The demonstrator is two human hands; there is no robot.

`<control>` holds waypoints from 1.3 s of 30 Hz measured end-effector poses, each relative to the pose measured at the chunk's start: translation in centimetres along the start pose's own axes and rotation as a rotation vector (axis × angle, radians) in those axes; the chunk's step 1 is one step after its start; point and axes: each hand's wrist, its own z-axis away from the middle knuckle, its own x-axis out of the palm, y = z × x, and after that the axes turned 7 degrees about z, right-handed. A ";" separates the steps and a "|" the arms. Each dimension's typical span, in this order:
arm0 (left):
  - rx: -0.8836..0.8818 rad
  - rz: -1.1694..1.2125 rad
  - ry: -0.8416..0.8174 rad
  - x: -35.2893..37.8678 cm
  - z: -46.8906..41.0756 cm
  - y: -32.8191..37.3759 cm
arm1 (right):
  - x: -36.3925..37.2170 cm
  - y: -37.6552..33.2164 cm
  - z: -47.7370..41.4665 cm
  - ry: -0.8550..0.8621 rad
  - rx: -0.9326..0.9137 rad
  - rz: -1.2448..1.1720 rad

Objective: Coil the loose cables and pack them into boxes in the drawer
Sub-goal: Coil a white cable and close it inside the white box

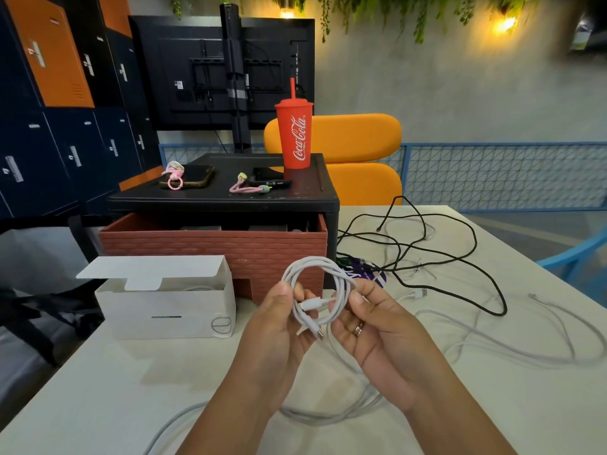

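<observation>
1. Here, the left hand [279, 320] and right hand [377, 323] each pinch one side of a white cable [312, 261], held in loops above the table [98, 389].
2. Step in hand: coiling; a slack tail trails to the table.
3. Next, likely: wind in the tail, then lower the coil into the open white box [164, 310] just left.
4. A black cable [475, 238] lies loose, right.
</observation>
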 end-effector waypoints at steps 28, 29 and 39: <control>0.333 -0.664 -0.004 -0.8 0.2 0.4 | -0.4 1.9 -0.9 -0.018 -0.100 -0.215; 0.315 -0.641 -0.015 -0.9 0.1 0.5 | -0.4 1.8 -0.8 -0.033 -0.100 -0.215; 0.230 -0.349 0.007 -0.5 0.0 -0.3 | 0.9 1.0 0.7 0.018 -0.177 0.179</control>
